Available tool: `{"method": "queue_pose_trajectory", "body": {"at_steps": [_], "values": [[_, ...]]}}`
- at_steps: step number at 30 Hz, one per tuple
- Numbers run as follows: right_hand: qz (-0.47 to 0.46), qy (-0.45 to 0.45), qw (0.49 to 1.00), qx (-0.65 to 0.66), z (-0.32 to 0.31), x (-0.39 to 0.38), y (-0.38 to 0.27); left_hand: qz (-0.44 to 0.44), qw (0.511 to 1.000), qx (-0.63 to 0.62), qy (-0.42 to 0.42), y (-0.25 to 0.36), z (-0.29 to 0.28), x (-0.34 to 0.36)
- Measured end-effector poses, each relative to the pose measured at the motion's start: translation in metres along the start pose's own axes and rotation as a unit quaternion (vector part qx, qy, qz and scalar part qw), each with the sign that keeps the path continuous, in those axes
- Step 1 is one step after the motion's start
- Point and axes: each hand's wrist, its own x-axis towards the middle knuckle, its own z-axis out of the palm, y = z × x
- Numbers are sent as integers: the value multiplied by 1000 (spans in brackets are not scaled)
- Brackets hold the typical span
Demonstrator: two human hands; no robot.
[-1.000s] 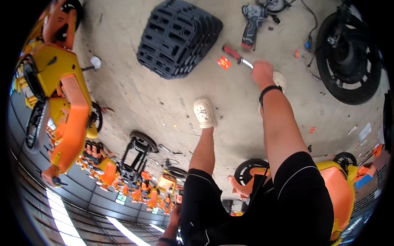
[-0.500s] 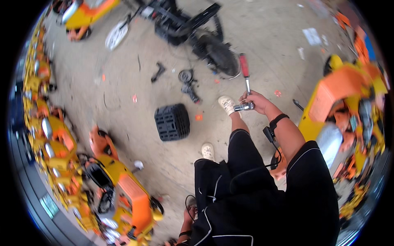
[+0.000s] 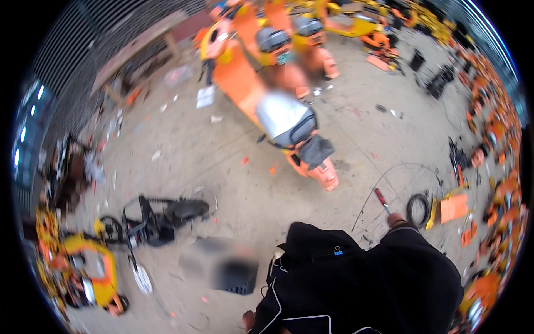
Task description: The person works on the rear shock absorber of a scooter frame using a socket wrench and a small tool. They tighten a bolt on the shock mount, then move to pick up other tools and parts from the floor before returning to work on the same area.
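I have my right grip [image 3: 396, 219] clamped on the metal end of a red-handled tool [image 3: 381, 197], over the littered concrete floor [image 3: 189, 145] at near right. My left grip [image 3: 248, 319] barely shows at the near edge; from my feed I can't tell its state. Orange scooters [image 3: 240, 80] stand far off, a stripped black frame [image 3: 153, 222] left, a wooden table [image 3: 139, 47] far left by the slatted wall [image 3: 62, 58].

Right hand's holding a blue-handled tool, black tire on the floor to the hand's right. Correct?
Wrong color: the tool has a red handle, not blue, as the head view shows. The right hand does hold it, and the black tire is on the floor to the hand's right.
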Motion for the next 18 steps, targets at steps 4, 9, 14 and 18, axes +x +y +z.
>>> {"method": "queue_pose_trajectory", "body": {"at_steps": [4, 9, 14, 18], "values": [[279, -47, 905, 319, 50, -133, 79, -103, 985, -128, -44, 31, -91, 66], [123, -121, 926, 336, 68, -216, 139, -47, 984, -149, -85, 183, -153, 193], [298, -111, 701, 638, 86, -169, 190, 42, 990, -71, -115, 371, -177, 254], [224, -82, 757, 608, 137, -71, 256, 352, 922, 135, -89, 509, -170, 312]]}}
